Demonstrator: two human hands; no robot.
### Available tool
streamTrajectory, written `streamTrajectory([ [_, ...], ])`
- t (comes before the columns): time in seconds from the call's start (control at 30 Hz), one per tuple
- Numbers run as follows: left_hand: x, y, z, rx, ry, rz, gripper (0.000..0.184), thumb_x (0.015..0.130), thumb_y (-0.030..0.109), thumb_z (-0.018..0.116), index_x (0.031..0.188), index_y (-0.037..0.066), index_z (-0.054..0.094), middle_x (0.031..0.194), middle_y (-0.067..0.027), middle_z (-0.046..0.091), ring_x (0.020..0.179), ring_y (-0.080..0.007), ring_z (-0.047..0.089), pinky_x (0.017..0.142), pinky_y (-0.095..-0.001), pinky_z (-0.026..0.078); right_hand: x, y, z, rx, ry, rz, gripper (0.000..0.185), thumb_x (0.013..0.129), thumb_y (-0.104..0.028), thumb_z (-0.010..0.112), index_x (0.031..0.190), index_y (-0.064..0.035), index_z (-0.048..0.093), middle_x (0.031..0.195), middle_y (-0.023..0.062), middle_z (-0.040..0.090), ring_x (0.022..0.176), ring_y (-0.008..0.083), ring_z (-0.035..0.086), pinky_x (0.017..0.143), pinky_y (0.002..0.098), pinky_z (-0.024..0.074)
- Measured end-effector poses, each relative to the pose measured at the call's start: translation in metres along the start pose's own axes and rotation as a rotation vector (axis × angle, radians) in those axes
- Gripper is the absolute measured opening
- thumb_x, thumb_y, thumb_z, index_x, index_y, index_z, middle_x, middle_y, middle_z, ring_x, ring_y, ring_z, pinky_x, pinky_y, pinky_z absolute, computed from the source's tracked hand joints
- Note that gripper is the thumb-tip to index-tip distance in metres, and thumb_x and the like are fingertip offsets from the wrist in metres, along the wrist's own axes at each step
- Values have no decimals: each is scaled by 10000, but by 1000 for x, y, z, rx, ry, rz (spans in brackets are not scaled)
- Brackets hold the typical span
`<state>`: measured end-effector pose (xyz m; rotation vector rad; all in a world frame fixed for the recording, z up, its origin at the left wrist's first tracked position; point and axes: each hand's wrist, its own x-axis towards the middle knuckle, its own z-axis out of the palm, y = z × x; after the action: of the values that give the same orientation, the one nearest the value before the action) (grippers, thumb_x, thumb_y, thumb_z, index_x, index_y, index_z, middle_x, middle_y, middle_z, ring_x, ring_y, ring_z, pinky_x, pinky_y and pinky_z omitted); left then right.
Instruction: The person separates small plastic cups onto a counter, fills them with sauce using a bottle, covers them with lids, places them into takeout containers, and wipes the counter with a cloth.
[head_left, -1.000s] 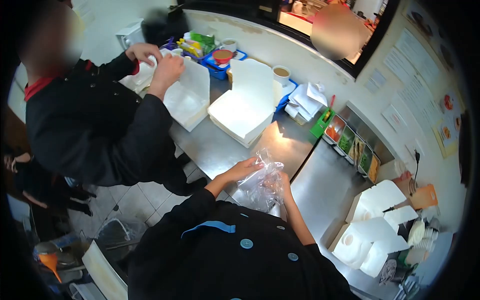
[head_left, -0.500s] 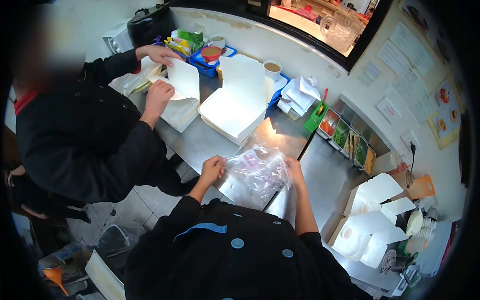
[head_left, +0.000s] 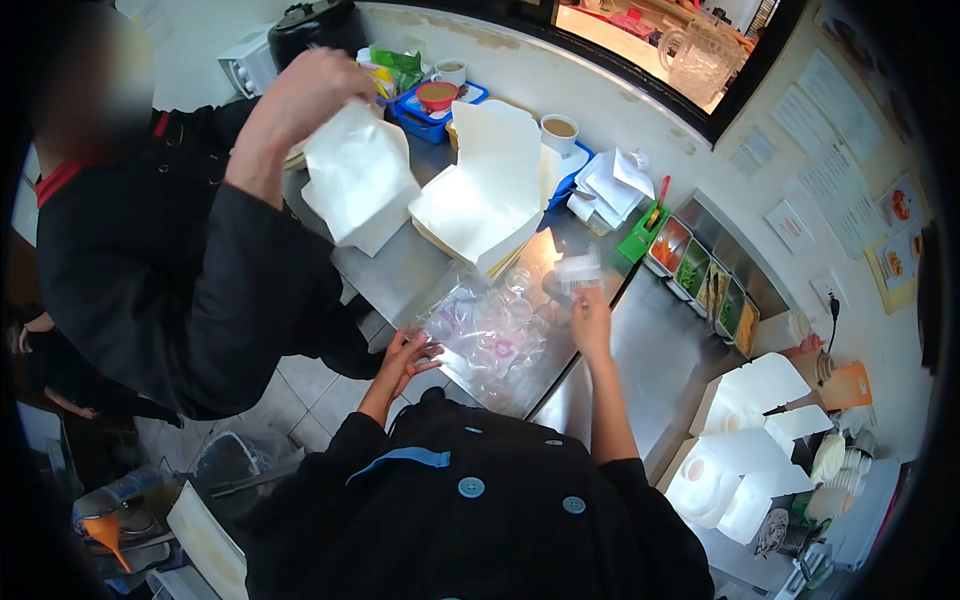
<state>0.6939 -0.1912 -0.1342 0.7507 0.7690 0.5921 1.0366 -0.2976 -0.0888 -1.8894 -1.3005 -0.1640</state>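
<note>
A crinkled clear plastic bag with pinkish print lies spread on the steel table in front of me. My left hand is at the bag's left edge, fingers apart, palm partly turned up. Beyond the bag's right side, my right hand holds a small stack of clear, ribbed plastic pieces, slightly blurred. An open white box stands behind the bag.
At the left a co-worker holds white paper over another box. Metal trays of chopped food, a green holder and blue trays line the wall. Open white boxes stand at the right.
My right hand has let go of the bag and now holds the clear pieces. My left hand has moved lower and opened. The bag lies flatter. The co-worker's arm has risen with the paper.
</note>
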Motion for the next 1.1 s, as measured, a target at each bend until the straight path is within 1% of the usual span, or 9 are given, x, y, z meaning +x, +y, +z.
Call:
streamTrajectory([
  [0.17,2,-21,13,-198,-10,-143,551,869,281,664,1304,107,373,1186,-98,534,1143,-259,536,902,-435,499,-46,-11,44,274,-329,127,235,863,31,507,1080,34,597,915,170,661,838,298,657,723,353,520],
  [0.27,-8,-15,35,-112,-77,-227,540,869,308,666,1305,138,397,1204,-75,527,1103,-219,547,876,-401,500,-55,-35,43,1032,-599,856,190,858,62,503,1002,38,624,847,140,671,778,238,669,615,297,529],
  [0.4,-7,-20,42,57,-129,-298,575,896,357,625,1379,170,376,1199,-37,549,1062,-184,563,872,-391,487,-88,-25,67,839,-678,605,229,814,-17,648,1040,15,620,816,79,640,615,138,606,510,252,499],
  [0.5,-7,-18,51,78,-148,-283,508,913,308,609,1360,143,434,1218,-47,559,1045,-163,573,851,-365,490,-59,-61,27,746,-950,723,369,767,-66,724,1108,-5,596,894,60,651,755,135,624,621,269,523],
  [0.6,3,-34,46,253,-216,-194,420,922,260,599,1294,95,496,1152,-47,591,1003,-142,580,834,-319,485,-58,-82,10,1150,-867,601,457,725,-49,759,1142,-30,574,978,36,634,873,123,597,759,276,504],
  [0.7,12,-45,49,487,-191,57,327,930,227,584,1208,59,540,1045,-33,618,927,-118,589,790,-274,484,-73,-76,33,1101,-681,544,555,730,-45,752,1235,-66,524,1029,9,610,864,100,583,667,238,496],
  [0.9,11,-7,60,223,197,259,184,963,232,520,1033,71,576,873,7,612,776,-84,581,664,-243,482,-54,-62,1,909,-406,942,625,774,-129,747,1316,-37,450,1175,116,569,1021,195,578,871,317,471],
  [1.0,-3,8,53,57,224,261,160,977,237,485,954,98,560,819,10,592,733,-95,578,651,-245,481,-59,-26,0,620,-169,730,768,811,-206,727,1404,25,297,1429,224,334,1304,286,371,1061,364,326],
  [1.1,-17,18,62,-219,250,135,127,971,190,478,964,89,554,841,2,589,746,-120,587,693,-286,501,-49,-30,-31,913,-249,759,901,831,-282,703,1445,65,142,1503,266,154,1407,311,169,1126,385,196],
])
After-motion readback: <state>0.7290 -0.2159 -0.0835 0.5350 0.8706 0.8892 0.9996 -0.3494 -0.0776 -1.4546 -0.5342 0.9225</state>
